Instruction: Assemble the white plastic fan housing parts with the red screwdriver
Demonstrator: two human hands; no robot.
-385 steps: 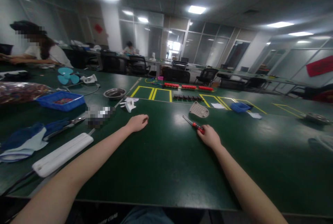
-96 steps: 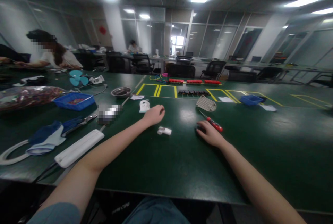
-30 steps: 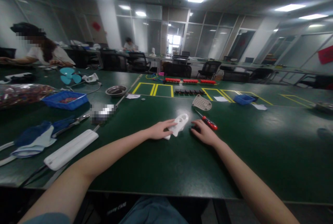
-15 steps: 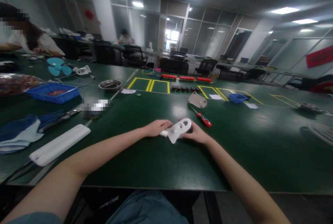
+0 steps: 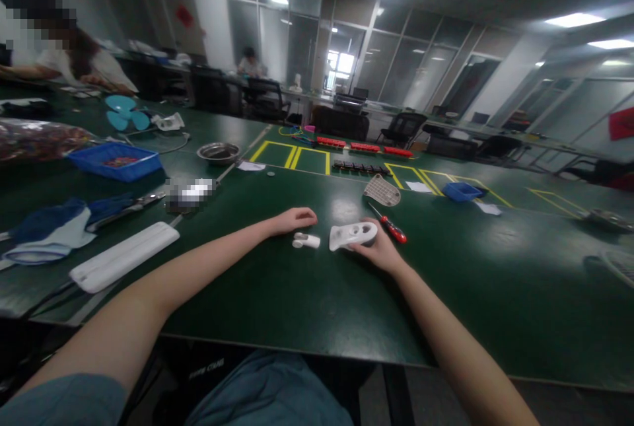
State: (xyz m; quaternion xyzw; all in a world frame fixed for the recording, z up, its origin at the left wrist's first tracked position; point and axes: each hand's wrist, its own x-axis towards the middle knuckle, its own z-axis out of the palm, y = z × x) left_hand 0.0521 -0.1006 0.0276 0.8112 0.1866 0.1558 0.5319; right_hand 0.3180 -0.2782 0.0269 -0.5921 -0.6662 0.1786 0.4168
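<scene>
My right hand [image 5: 380, 249] is closed around the wide end of a white plastic housing [image 5: 351, 234] with round holes in its face. The housing is tilted just above or on the green table; its contact is unclear. To its left lies a small white plastic part [image 5: 306, 240] with a round end and a short cylindrical end, apart from the housing. Just behind that part is my left hand [image 5: 296, 220], its fingers loosely curved and nothing visible in them. A red-and-black screwdriver [image 5: 394, 230] rests beyond my right hand, near a beige perforated plate [image 5: 382, 191].
On the left are a white power strip [image 5: 126, 255], gloves [image 5: 54, 231], a blue tray [image 5: 116, 163], a metal bowl [image 5: 218, 152] and blue fan blades [image 5: 127, 113]. Red strips [image 5: 365, 148] and a small blue bin [image 5: 461, 191] stand farther back. A co-worker [image 5: 84, 59] sits at upper left.
My left hand has let go of the small white part and drawn back from it. My right hand has moved the housing rightward, away from that part, and turned it flatter.
</scene>
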